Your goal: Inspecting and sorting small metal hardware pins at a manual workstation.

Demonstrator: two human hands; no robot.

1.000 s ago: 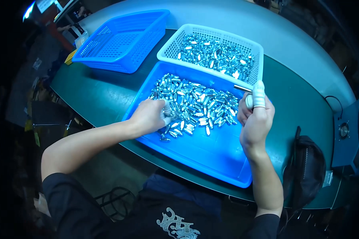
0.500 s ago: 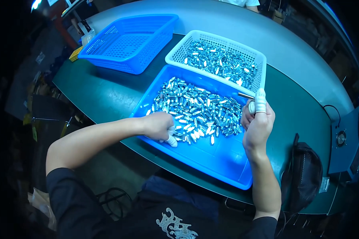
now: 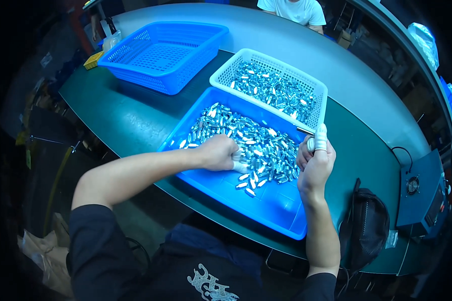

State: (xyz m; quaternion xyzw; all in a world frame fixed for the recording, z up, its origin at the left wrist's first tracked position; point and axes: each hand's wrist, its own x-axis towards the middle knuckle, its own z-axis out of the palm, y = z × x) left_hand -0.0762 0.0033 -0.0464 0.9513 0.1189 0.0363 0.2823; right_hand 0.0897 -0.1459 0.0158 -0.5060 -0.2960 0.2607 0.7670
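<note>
A blue tray (image 3: 226,194) holds a heap of small shiny metal cylindrical parts (image 3: 266,145). My left hand (image 3: 220,153) is among them, white covers on its fingertips. Its fingers are curled closed against the parts, and what they grip, if anything, is hidden. Over the tray's right edge, my right hand (image 3: 316,159) is closed around a slim metal rod (image 3: 305,131) whose end points left. White covers wrap its thumb and a finger too. Behind the tray, a white perforated basket (image 3: 322,100) holds more of the same metal parts.
A blue perforated basket (image 3: 173,80) stands at the far left of the green table (image 3: 135,125), near a small yellow box (image 3: 93,60). To the right are a black bag (image 3: 369,226) and a blue device with a fan (image 3: 417,195). Opposite, a person in white (image 3: 291,11) is partly visible.
My left hand has moved right and slightly up through the heap, and several parts have slid nearer the tray's front. My right hand still holds the rod. The whole view has shifted a little.
</note>
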